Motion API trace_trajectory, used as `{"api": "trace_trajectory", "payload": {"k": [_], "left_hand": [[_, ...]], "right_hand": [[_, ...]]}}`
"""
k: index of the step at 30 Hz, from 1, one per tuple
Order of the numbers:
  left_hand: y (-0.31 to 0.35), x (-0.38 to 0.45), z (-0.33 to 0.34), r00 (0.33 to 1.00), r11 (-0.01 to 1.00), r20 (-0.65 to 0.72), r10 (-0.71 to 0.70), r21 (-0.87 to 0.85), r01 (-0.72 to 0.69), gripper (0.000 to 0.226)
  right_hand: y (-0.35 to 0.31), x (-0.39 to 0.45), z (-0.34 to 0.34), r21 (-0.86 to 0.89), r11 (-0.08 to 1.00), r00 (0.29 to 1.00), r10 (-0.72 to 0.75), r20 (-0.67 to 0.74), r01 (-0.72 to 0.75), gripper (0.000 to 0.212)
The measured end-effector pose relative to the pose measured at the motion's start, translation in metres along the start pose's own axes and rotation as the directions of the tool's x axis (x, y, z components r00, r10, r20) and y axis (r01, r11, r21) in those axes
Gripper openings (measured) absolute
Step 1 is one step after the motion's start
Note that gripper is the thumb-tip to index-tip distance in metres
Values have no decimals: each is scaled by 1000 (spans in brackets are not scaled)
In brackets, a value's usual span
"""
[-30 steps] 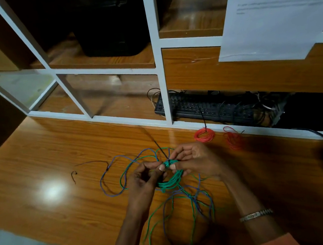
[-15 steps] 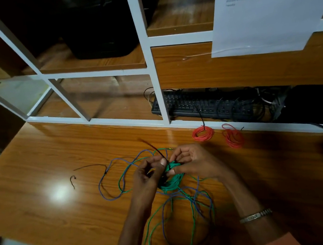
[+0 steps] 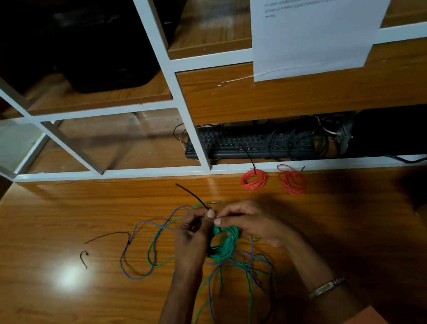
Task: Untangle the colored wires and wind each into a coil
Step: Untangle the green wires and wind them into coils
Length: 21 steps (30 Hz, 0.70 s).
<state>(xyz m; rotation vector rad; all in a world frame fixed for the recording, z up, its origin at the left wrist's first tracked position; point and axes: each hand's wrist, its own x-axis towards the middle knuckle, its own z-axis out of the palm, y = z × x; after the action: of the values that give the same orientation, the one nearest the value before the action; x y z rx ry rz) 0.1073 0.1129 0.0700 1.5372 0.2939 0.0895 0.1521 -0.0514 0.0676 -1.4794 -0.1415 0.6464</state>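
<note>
Pinching a black tie [image 3: 194, 196] at the top of a green coil [image 3: 225, 244], the left hand [image 3: 190, 236] and right hand [image 3: 248, 220] meet fingertip to fingertip at the centre of the frame, just above the wooden desk [image 3: 62, 306]. Loose green wire [image 3: 159, 235] and purple wire [image 3: 127, 259] loop left of and below the hands, still tangled. Two finished red coils [image 3: 253, 178] lie right of centre, near the white shelf frame [image 3: 196, 147] and the keyboard [image 3: 248, 143].
</note>
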Motion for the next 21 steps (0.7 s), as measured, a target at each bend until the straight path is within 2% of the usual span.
{"api": "trace_trajectory", "payload": {"k": [8, 12, 15, 18, 19, 21], "left_hand": [[3, 9, 0, 995, 997, -85, -58, -48, 54, 21], [-1, 18, 4, 971, 983, -171, -166, -112, 148, 17], [3, 24, 9, 978, 989, -153, -139, -64, 131, 17], [8, 30, 15, 992, 994, -74, -106, -24, 105, 19], [10, 31, 17, 991, 993, -54, -119, -22, 117, 18], [8, 31, 17, 988, 988, -35, -148, -48, 146, 19]], "right_hand": [[-5, 11, 25, -136, 985, 992, -114, -57, 105, 21], [11, 5, 17, -244, 970, 998, 31, 50, -18, 17], [12, -4, 7, -164, 986, 998, 9, 56, 1, 19], [9, -4, -15, -42, 999, 986, -13, -165, 6, 24], [11, 0, -26, 26, 1000, 960, 14, -281, -7, 24], [22, 9, -51, 126, 992, 856, 89, -509, -29, 19]]}}
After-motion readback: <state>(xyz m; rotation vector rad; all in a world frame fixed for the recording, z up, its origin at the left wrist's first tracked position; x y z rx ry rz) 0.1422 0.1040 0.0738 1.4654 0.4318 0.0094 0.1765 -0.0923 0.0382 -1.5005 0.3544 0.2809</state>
